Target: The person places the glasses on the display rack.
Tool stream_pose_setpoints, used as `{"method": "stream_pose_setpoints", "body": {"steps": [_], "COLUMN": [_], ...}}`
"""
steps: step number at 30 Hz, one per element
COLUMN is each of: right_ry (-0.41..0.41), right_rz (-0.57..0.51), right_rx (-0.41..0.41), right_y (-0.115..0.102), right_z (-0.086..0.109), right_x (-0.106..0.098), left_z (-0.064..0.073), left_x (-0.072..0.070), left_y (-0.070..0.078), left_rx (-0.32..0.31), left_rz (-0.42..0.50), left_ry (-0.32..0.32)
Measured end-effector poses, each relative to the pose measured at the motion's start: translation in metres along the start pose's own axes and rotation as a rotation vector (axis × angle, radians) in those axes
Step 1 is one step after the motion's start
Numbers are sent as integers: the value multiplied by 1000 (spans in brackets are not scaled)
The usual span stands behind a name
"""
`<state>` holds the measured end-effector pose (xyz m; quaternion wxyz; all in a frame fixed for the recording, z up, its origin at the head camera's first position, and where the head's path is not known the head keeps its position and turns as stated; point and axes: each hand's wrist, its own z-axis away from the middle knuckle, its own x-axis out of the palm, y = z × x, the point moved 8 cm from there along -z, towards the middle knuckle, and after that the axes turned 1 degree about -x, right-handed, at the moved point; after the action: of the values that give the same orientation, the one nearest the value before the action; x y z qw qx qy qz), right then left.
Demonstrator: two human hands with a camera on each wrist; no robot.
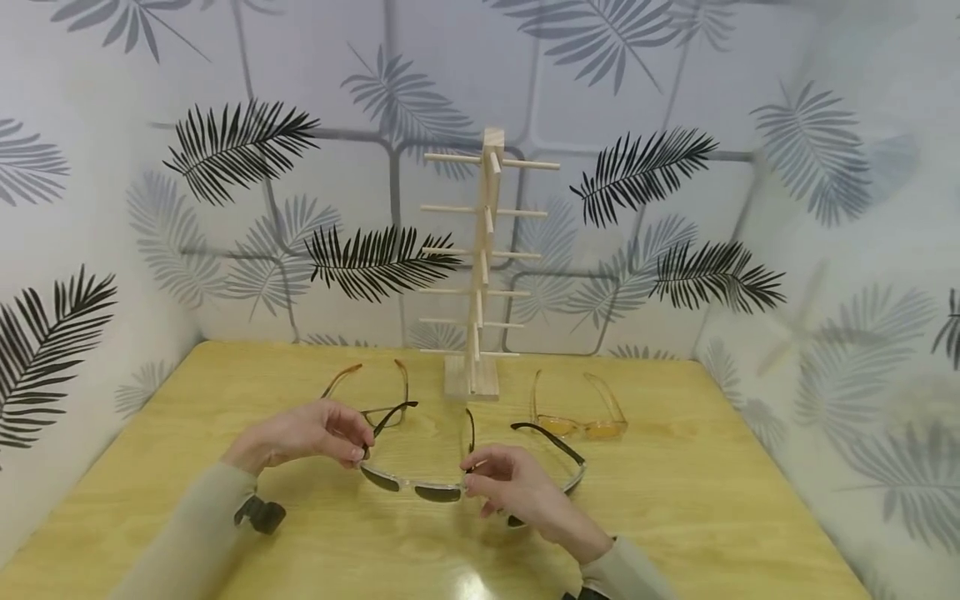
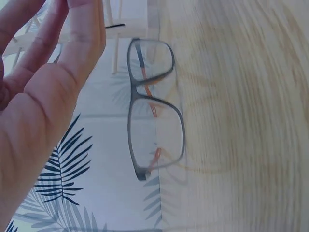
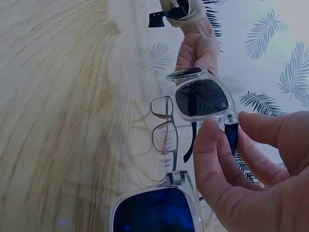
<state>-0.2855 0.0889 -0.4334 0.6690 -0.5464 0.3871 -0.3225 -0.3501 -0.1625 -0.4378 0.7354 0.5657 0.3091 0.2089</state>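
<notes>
Sunglasses with a clear frame and dark lenses [image 1: 437, 493] are held up between both hands, temples pointing away toward the back. My left hand [image 1: 311, 437] pinches them near the left hinge. At the other hinge my right hand [image 1: 517, 487] pinches the temple between thumb and fingers, seen closely in the right wrist view [image 3: 256, 169]. A second pair of clear-framed sunglasses with blue-dark lenses [image 3: 154, 212] lies on the table, partly hidden by my right hand in the head view. Beyond my left hand are grey-framed eyeglasses [image 2: 133, 92] with orange temples.
A wooden display rack [image 1: 480, 275] with several pairs of thin pegs stands upright at the back of the wood-grain table [image 1: 675, 500]. Orange-tinted glasses [image 1: 577, 428] lie right of its base. Leaf-patterned walls [image 1: 825, 250] enclose the back and sides.
</notes>
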Motion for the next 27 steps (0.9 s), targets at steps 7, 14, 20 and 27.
{"method": "stream_pose_setpoints", "body": {"steps": [7, 14, 20, 27], "right_ry": [91, 207, 335, 395], "right_rz": [-47, -91, -134, -245], "right_rx": [-12, -41, -29, -6], "right_y": [-5, -8, -9, -7], "right_z": [5, 5, 5, -3], "right_x": [-12, -24, -38, -49], "left_z": [-3, -9, -19, -28], "left_x": [4, 5, 6, 10], "left_y": [8, 12, 16, 24], "left_rx": [-22, 0, 26, 75], "left_rz": [15, 43, 161, 311], "left_ry": [57, 119, 245, 405]}}
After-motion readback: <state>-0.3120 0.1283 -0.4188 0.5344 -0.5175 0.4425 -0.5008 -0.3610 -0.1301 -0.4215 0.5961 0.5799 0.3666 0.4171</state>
